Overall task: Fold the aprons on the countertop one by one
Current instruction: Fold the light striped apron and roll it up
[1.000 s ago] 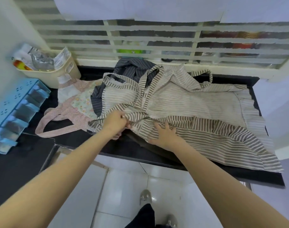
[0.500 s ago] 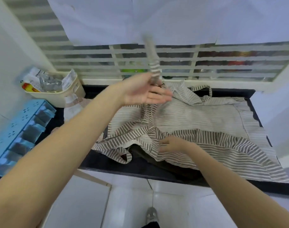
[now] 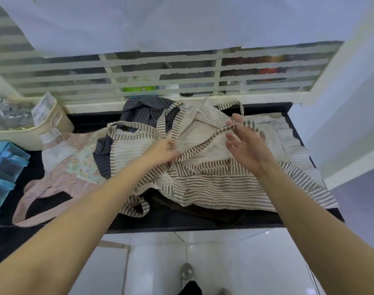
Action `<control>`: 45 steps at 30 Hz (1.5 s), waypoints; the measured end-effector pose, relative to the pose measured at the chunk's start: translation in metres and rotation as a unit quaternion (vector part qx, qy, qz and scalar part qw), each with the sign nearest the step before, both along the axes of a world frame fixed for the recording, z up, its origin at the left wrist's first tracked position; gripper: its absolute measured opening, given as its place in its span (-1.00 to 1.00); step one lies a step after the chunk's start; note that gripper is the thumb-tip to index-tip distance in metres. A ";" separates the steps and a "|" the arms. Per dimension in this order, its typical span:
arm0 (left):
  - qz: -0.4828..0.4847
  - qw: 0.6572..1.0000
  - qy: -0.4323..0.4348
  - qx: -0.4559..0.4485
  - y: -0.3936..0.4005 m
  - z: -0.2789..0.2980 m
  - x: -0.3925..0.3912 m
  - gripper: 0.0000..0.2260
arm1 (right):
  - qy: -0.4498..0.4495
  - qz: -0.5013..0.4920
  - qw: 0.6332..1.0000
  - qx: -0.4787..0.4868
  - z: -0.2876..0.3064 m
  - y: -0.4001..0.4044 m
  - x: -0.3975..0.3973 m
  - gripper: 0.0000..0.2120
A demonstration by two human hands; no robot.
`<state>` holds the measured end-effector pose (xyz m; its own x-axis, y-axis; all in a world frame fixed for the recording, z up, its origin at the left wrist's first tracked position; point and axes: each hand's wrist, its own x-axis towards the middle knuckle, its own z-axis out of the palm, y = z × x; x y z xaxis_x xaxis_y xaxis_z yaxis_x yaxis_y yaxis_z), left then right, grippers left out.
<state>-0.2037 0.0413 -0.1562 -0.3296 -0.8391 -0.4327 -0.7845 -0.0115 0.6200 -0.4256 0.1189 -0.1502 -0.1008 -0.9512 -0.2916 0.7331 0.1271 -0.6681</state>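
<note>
A beige apron with brown stripes [image 3: 213,184] lies spread over the black countertop [image 3: 181,222]. One of its striped straps [image 3: 205,142] runs taut between my hands. My left hand [image 3: 163,151] pinches the strap's lower end over the apron's middle. My right hand [image 3: 244,145] is raised above the apron's right part, holding the strap's upper end between thumb and fingertips, the other fingers spread. A dark striped apron [image 3: 147,112] lies bunched behind, partly under the beige one. A pink floral apron [image 3: 71,165] lies to the left.
A cream basket [image 3: 43,126] with packets stands at the back left. A blue plastic organizer [image 3: 3,167] sits at the left edge. A barred window [image 3: 160,79] runs behind the counter, a white wall on the right. White floor tiles [image 3: 224,262] and my shoe lie below.
My left hand came down from high above the counter to the apron's middle. My right hand lifted off the cloth and took the strap's other end.
</note>
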 end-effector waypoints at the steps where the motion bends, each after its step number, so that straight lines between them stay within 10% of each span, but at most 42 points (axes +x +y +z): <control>1: -0.024 0.998 -0.064 -0.001 0.000 -0.015 0.006 -0.51 | 0.006 -0.028 0.999 0.020 0.003 -0.005 -0.004 -0.84; 8: -0.205 0.917 -0.324 -0.110 0.025 -0.064 0.003 -0.20 | 0.093 -0.155 0.973 0.147 -0.016 -0.007 -0.045 -0.80; 13: -0.199 0.948 -0.246 0.023 -0.009 -0.057 0.038 -0.64 | 0.109 -0.116 0.952 0.260 -0.048 0.008 -0.059 -0.66; 20: -0.218 0.949 -0.204 -0.104 -0.009 -0.055 0.000 -0.65 | 0.194 -0.056 0.956 0.213 -0.040 -0.016 -0.042 -0.81; 30: -0.158 0.943 -0.285 -0.068 -0.039 -0.056 0.023 -0.86 | 0.260 -0.244 0.897 0.261 -0.041 -0.005 -0.076 -0.94; 34: -0.200 0.900 -0.359 -0.143 -0.026 -0.058 0.003 -0.70 | 0.205 -0.273 0.881 0.327 -0.067 0.010 -0.087 -0.52; 37: -0.296 0.864 -0.283 -0.293 -0.016 -0.062 -0.011 -0.56 | 0.333 -0.182 0.818 0.431 -0.083 0.015 -0.095 -0.29; 39: -0.340 0.871 -0.213 -0.283 -0.012 -0.070 -0.017 -0.54 | 0.516 -0.152 0.706 0.461 -0.078 0.015 -0.085 -0.28; 42: -0.302 0.919 -0.167 -0.191 -0.015 -0.081 -0.019 -0.50 | 0.781 0.032 0.554 0.287 -0.070 0.010 -0.059 -0.34; 45: -0.295 0.928 -0.179 -0.140 -0.016 -0.088 -0.015 -0.45 | 0.770 0.338 0.499 0.210 -0.080 0.001 -0.045 -0.26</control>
